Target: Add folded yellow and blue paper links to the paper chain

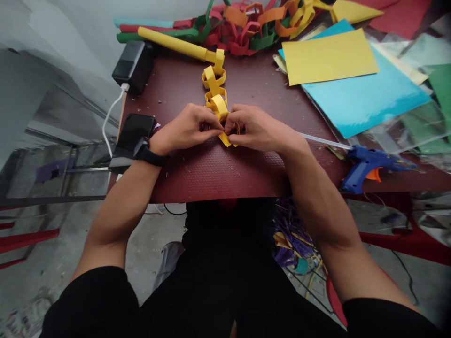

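A yellow paper chain [214,84] runs down the middle of the dark red table [218,173] toward me. My left hand [186,129] and my right hand [255,129] meet at its near end, both pinched shut on the last yellow paper strip [224,123]. The strip's lower tip sticks out below my fingers. A black watch sits on my left wrist.
A blue glue gun [366,165] lies at the right by the table's front edge. Yellow [327,56], blue [366,94] and green paper sheets lie at the back right. A multicoloured paper chain [253,26] and a yellow roll [172,43] lie at the back. Two black boxes [134,63] sit left.
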`<state>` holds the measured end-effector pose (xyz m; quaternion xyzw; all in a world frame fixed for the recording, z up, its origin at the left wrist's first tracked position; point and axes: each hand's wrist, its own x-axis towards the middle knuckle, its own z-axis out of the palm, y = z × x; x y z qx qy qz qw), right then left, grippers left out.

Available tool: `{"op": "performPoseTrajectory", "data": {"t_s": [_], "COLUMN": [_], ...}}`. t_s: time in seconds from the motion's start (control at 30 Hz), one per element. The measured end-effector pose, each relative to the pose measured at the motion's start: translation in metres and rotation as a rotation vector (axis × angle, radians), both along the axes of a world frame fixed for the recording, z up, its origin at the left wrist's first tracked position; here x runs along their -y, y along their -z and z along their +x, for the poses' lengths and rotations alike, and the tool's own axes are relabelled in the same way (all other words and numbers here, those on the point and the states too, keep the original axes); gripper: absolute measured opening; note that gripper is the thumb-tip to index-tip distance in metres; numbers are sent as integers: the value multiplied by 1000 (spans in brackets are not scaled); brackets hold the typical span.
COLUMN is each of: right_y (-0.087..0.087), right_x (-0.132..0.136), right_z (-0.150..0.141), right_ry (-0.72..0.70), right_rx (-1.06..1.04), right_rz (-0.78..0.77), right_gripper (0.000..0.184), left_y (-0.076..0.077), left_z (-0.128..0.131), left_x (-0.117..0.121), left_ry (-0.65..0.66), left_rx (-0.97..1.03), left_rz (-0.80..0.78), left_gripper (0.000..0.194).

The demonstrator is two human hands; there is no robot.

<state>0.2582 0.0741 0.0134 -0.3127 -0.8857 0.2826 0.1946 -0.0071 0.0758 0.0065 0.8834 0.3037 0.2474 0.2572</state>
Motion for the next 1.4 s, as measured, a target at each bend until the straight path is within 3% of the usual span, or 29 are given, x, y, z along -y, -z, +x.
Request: {"op": "performPoseTrajectory", "data": {"t_s": [0.33, 0.43, 0.57, 0.67, 0.77, 0.83, 0.9, 1.07, 1.23, 1.4], "right_y": [-9, -15, -20, -15, -3, 4, 9, 14, 19, 9], "right_x": [7, 30, 80, 119, 146, 157, 164, 172, 187, 202], "right_z": [4, 10, 29, 60, 102, 127, 145, 159, 160, 178], "right_ry": [206, 290, 427, 693, 1175, 1424, 1548, 1521, 1473, 1604], "right_rx": [-118, -163, -169, -59, 209, 402, 496, 337, 115, -124], "right_rz": [102, 160, 250, 290, 368, 304, 188, 84, 217, 416], "right_gripper": [8, 6, 9, 18, 34, 48, 62, 69, 61, 65], "left_y": [5, 4, 3, 2, 1, 0, 0, 0, 0, 3], "left_z": [-1, 0, 0, 1, 1, 1, 1, 0, 0, 0], "left_x": [-4, -4, -4, -5, -6, -6, -6, -7, -7, -9], "left_ry": [23, 11, -6, 4, 12, 10, 4, 12, -1, 9], "left_rx": [51, 39, 30, 33, 26, 11, 1, 15, -20, 10], "left_rz": [-23, -41, -54, -59, -58, -56, -58, -56, -57, -49], "left_gripper": [20, 19, 18, 20, 24, 25, 26, 27, 31, 27]}}
